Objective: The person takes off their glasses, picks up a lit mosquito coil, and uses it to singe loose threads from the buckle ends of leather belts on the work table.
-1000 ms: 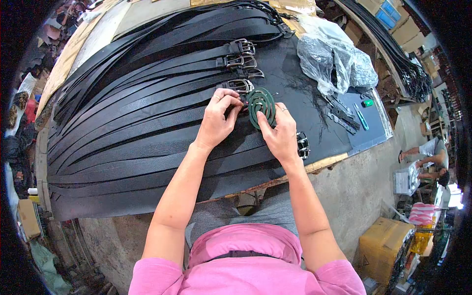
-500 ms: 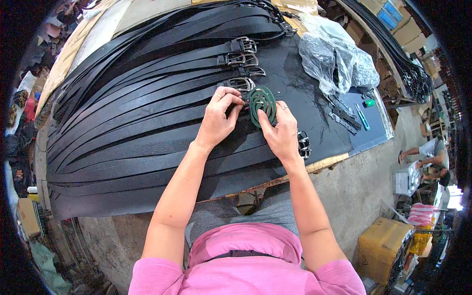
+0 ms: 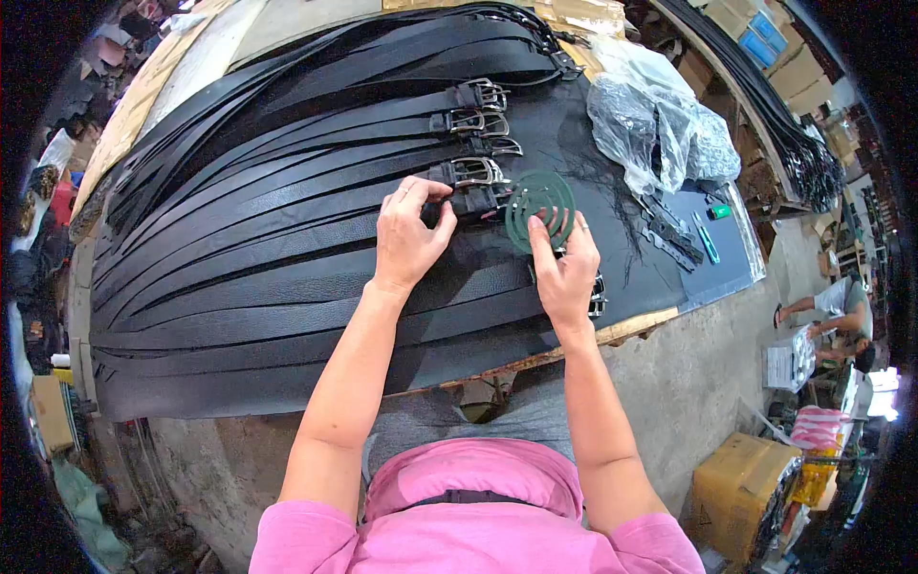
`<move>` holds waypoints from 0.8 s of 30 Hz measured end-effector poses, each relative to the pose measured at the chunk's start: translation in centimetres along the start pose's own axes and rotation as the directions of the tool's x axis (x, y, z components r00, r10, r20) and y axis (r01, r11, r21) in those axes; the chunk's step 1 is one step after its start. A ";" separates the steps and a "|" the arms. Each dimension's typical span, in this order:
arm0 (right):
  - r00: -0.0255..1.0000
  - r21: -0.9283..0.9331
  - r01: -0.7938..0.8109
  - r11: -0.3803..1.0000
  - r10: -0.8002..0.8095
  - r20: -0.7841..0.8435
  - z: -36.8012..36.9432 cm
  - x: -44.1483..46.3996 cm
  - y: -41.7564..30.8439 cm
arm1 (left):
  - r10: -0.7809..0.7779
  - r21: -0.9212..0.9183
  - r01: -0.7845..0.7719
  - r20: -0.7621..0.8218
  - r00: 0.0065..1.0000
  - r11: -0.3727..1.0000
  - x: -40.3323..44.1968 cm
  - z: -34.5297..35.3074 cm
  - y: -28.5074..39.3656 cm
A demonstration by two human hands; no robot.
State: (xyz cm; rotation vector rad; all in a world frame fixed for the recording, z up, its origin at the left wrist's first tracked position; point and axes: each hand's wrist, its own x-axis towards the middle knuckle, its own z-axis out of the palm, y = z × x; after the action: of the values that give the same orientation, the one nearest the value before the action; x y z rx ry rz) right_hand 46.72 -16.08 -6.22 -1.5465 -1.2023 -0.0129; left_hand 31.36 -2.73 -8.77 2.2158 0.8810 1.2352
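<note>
Between finger and thumb of my right hand [image 3: 566,263] is a green spiral coil [image 3: 541,196], held a little above the table. My left hand [image 3: 411,230] pinches a black belt [image 3: 469,202] close to its buckle end, just left of the coil. Many black belts [image 3: 287,206] lie side by side across the table, their metal buckles [image 3: 478,170] toward the middle. Part of another buckle [image 3: 598,297] shows beside my right wrist.
Clear plastic bags [image 3: 660,124] lie at the table's back right. Near them are dark metal tools [image 3: 669,234], a teal cutter [image 3: 706,237] and a green object [image 3: 719,211]. A cardboard box [image 3: 741,488] stands on the floor; another person [image 3: 846,306] sits at far right.
My right hand has moved right with the green coil, away from my left hand. My left hand has shifted slightly left, and the belt's buckle end now shows between them.
</note>
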 end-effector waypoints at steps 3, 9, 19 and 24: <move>0.997 0.061 -0.059 0.996 0.061 -0.036 -0.1 -0.2 0.3 | 0.074 0.160 -0.073 0.001 0.997 0.984 -0.1 -0.1 -0.6; 0.999 0.093 -0.038 0.995 0.038 0.005 -0.2 0.0 -0.3 | -0.034 -0.036 0.039 0.148 0.988 0.999 0.0 -0.9 -1.0; 0.991 0.080 -0.008 0.997 -0.002 0.134 -0.1 1.4 -1.5 | -0.152 -0.184 0.208 0.275 0.949 0.961 0.1 -1.1 -0.9; 0.997 0.057 0.019 0.998 -0.024 0.079 0.9 1.2 -1.5 | -0.109 -0.130 0.138 0.206 0.972 0.982 0.2 -0.8 -0.8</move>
State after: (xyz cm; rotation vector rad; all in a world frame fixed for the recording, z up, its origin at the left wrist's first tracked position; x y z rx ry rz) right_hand 45.83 -14.84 -4.74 -1.4964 -1.2714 0.0686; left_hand 30.46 -1.97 -8.77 2.0926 0.8109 0.9691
